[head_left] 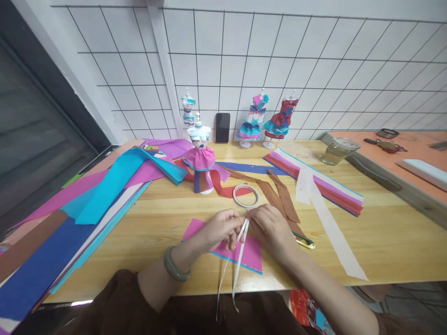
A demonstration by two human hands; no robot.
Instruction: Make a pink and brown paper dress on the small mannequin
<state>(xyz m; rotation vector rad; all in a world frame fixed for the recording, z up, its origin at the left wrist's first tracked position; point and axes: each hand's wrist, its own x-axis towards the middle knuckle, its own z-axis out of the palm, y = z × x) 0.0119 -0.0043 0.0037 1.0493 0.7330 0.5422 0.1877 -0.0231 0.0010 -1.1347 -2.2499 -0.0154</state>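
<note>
Both hands meet over the front of the table at a narrow white strip [240,260], whose two ends hang down past the table edge. My left hand [228,228], with a bracelet on its wrist, pinches the strip. My right hand [268,228] has its fingers closed on the strip's upper part. Beneath them lies a pink piece of crepe paper [251,253] with a blue edge. Just beyond the fingers rests a roll of white tape [246,196]. Scissors [304,241] with a green and yellow handle lie partly hidden beside my right hand.
A small mannequin in a pink skirt [199,158] stands behind my hands, with several more dressed mannequins [250,123] near the wall. A phone [222,128] leans there too. Colored paper strips [115,186] spread left; folded strips [324,186] and a cup [338,151] sit right.
</note>
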